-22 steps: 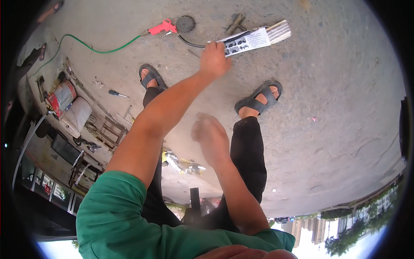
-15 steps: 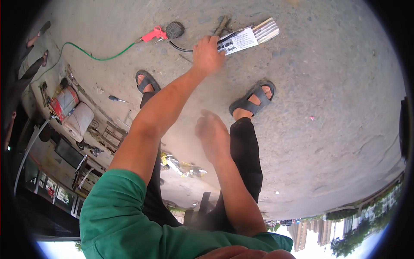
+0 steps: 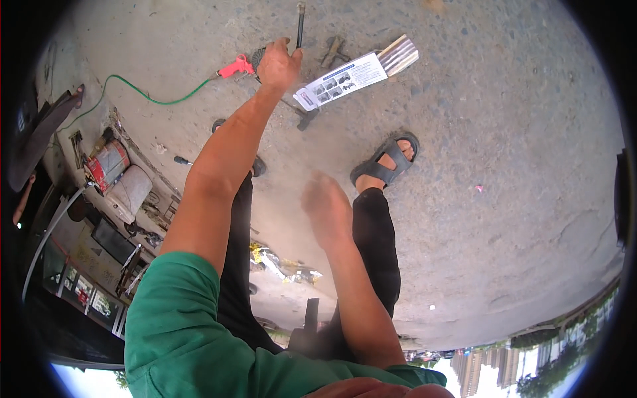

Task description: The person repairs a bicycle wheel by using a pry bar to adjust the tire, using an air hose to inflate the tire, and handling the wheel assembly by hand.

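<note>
My left hand [image 3: 279,65] reaches forward over the ground, its fingers closed around a black hose [image 3: 300,30] whose metal-tipped end sticks up past them. Beside the hand lies a red air inflator gun [image 3: 236,66]; its round black gauge is partly covered by the hand. A green air hose [image 3: 159,101] runs left from the gun. Just right of my left hand is a white printed card [image 3: 342,79] with pale and brown ribbed strips [image 3: 400,54] at its far end. My right hand [image 3: 326,209], smeared by motion, hangs in front of my right leg, and nothing shows in it.
A hammer-like tool [image 3: 306,119] lies below the card, and a rusty metal tool [image 3: 336,52] above it. Left of my legs are a screwdriver [image 3: 182,160], a red and white container [image 3: 108,163] and clutter. Crumpled wrappers [image 3: 285,265] lie near my legs. Another person's leg shows far left.
My left hand has moved left from the card to near the gauge, swinging the black hose's end upward. The card is now uncovered. My left foot has shifted back. My right hand stays about in place.
</note>
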Motion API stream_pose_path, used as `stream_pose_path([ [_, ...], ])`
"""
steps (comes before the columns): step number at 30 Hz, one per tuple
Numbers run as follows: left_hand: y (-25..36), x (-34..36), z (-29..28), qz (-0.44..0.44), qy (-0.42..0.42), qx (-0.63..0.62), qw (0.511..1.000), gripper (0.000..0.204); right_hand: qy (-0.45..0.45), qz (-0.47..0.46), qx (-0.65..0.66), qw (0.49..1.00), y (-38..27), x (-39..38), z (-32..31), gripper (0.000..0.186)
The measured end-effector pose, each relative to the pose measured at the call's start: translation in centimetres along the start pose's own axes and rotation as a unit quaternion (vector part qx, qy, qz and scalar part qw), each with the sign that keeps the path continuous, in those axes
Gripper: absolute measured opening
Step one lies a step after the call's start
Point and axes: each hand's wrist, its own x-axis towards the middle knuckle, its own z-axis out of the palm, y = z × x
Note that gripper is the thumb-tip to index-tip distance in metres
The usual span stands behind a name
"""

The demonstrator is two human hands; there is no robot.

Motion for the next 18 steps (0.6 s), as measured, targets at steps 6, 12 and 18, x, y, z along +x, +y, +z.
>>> stream_pose_path([
  [6,4.9,-1.4,-2.2,0.127,-0.14,-0.059,0.98,0.041,-0.021,0.015,0.02,0.999,-0.6,0.3,-0.3,0.036],
  [12,8.1,-6.7,2.4,0.093,-0.206,0.042,0.973,0.05,-0.019,-0.01,0.024,0.999,-1.0,0.2,-0.2,0.032],
  [18,9.2,-7.6,2.9,0.038,-0.196,0.071,0.977,0.054,-0.045,0.0,0.042,0.998,-1.0,0.2,0.0,0.037],
])
